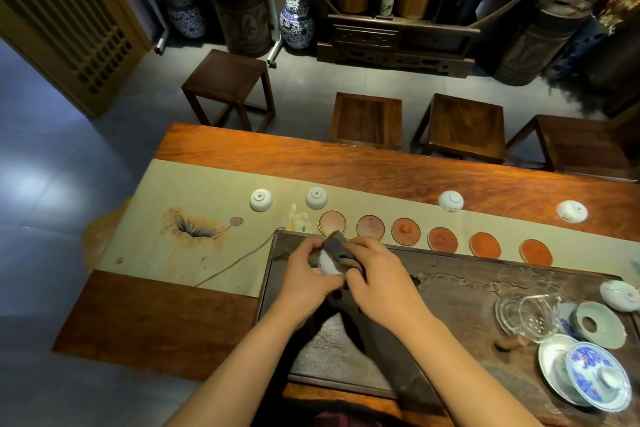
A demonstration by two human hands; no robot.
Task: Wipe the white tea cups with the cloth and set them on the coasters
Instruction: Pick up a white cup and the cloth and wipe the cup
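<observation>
Cup (328, 265): white, held over the dark tray (450, 284), partly wrapped in cloth (341, 251).
Left hand (304, 274): grip curled round the cup.
Right hand (377, 277): grip pinching the cloth against it.
Coasters (405, 231): six in a row on the table (381, 163), bare.

Both forearms were bare to the frame's edge, no sleeves showing. The left hand (308, 274) and right hand (377, 274) wore no gloves.

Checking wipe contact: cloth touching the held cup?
Touching. Head view shows the dark cloth draped over the white cup, pressed by the right hand.
</observation>
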